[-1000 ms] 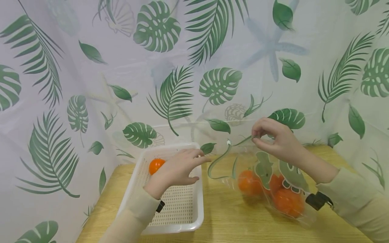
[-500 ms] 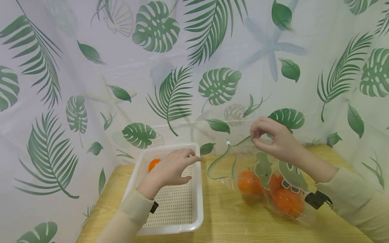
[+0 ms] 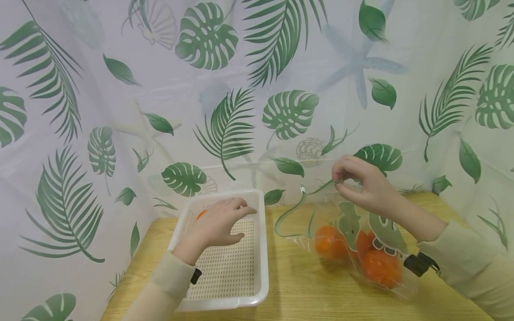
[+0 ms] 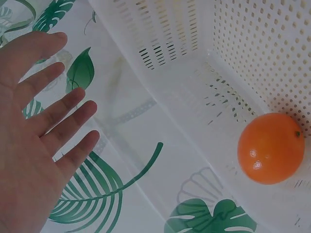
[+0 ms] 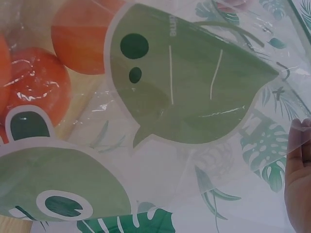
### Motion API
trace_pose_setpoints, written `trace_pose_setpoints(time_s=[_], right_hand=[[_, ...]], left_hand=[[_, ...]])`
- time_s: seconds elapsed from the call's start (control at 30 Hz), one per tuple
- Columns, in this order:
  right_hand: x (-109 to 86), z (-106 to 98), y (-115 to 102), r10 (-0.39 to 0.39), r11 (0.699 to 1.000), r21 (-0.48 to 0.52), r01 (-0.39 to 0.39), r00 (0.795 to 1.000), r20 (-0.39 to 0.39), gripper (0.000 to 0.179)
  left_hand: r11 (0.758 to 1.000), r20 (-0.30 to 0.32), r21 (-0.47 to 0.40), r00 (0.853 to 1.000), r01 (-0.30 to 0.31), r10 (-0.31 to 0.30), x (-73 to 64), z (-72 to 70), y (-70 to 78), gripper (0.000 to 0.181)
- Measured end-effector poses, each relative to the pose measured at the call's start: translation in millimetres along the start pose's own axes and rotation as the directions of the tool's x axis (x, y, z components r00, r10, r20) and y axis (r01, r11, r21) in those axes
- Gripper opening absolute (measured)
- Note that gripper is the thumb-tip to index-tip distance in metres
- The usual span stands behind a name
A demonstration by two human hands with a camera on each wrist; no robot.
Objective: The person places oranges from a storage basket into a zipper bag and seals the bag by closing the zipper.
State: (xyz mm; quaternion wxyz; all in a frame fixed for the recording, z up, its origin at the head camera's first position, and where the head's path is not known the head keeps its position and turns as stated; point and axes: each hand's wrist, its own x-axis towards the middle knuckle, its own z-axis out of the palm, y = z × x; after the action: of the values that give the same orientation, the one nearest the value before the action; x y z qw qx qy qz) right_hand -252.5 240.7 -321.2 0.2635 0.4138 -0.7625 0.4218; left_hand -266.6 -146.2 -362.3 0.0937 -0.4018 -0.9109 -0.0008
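My left hand (image 3: pixel 218 225) hovers over the white plastic basket (image 3: pixel 263 249), its fingers spread and holding nothing. Beneath it, partly hidden in the head view, an orange tomato (image 4: pixel 271 148) lies at the far left of the basket. On the right, my right hand (image 3: pixel 361 183) pinches the green-edged mouth of a clear bag (image 3: pixel 321 203), keeping it raised and gaping toward the basket. Inside that bag are several orange-red tomatoes (image 3: pixel 330 242), seen through the printed plastic. In the right wrist view, the bag's green cartoon print (image 5: pixel 184 82) covers much of the frame.
Basket and bag stand side by side on a wooden table (image 3: pixel 297 285). A white curtain (image 3: pixel 249 133) with green leaf prints hangs close behind them. A small white zip slider (image 3: pixel 303 190) sits on the bag's rim.
My left hand has moved left, from the basket's right rim to over its middle, covering more of the tomato there. My right hand and the bag have stayed nearly still.
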Motion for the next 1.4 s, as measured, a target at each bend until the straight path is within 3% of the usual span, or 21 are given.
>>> trace_pose_setpoints(time_s=[0.3,0.83,1.1,1.4], right_hand=[[-1.4,-0.6,-0.3,-0.004,1.0,-0.014,0.004,1.0,-0.01,0.029],[-1.5,-1.6,-2.7,0.007,0.998,-0.062,-0.008,1.0,-0.014,0.028],[-2.9,-1.0,-4.0,0.02,0.998,-0.053,-0.02,1.0,-0.013,0.029],[-3.4,-1.0,-3.1,0.023,0.998,-0.062,-0.024,1.0,-0.019,0.029]], left_hand=[[0.999,-0.03,0.011,0.999,0.032,-0.032,-9.4,5.0,-19.2,0.061],[0.983,0.005,-0.043,0.984,0.178,-0.178,-24.5,10.7,-48.0,0.057],[0.959,0.072,-0.056,0.959,0.277,-0.273,-27.5,14.9,-62.4,0.059],[0.937,0.122,-0.077,0.936,0.34,-0.329,-28.9,18.2,-69.1,0.062]])
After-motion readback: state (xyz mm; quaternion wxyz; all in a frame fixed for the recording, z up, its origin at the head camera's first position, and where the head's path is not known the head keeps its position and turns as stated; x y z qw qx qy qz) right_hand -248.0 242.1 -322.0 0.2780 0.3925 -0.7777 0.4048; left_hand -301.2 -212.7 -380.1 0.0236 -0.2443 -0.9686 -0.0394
